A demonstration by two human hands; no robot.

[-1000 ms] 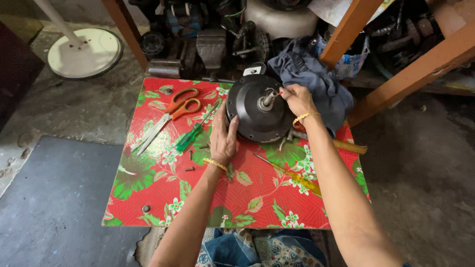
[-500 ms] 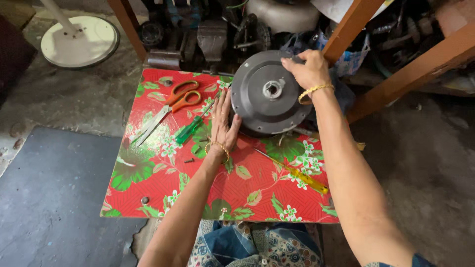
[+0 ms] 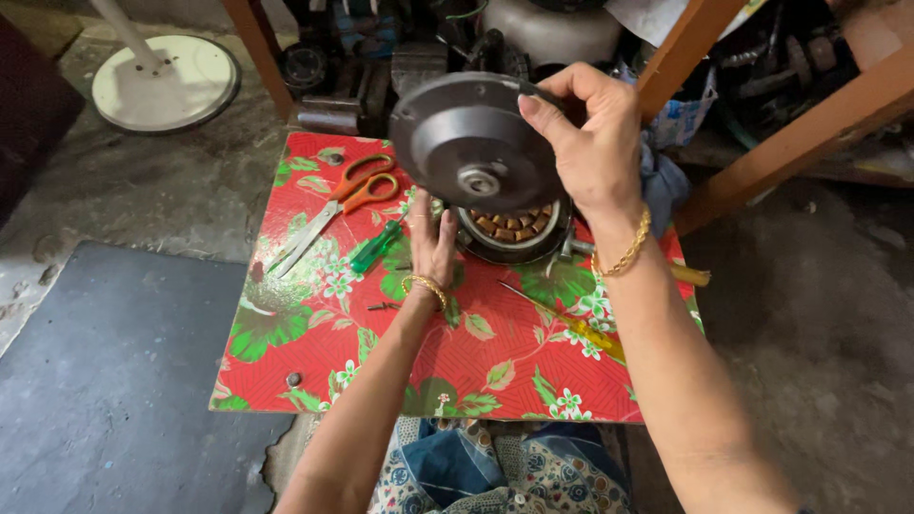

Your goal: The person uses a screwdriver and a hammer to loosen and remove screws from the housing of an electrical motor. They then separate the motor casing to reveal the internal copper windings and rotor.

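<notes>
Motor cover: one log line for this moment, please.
right hand: holds motor cover lifted | left hand: steadies motor body | windings exposed | on red floral board

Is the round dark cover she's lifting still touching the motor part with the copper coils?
Apart. The head view shows the right hand holding the cover raised, tilted above the coil housing.

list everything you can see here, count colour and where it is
round dark grey metal motor cover: 1, dark grey, lifted above the motor
round motor body with copper windings: 1, grey and copper, on the board under the cover
red flowered board: 1, red, green, white, on the floor
orange-handled scissors: 1, board's left part
green-handled screwdriver: 1, beside the left hand
yellow-handled screwdriver: 1, board's right part
white round fan base: 1, floor, upper left
dark grey mat: 1, floor, left
left hand: against the motor body, gold bracelet
right hand: holds the cover's edge, gold bracelet
</notes>
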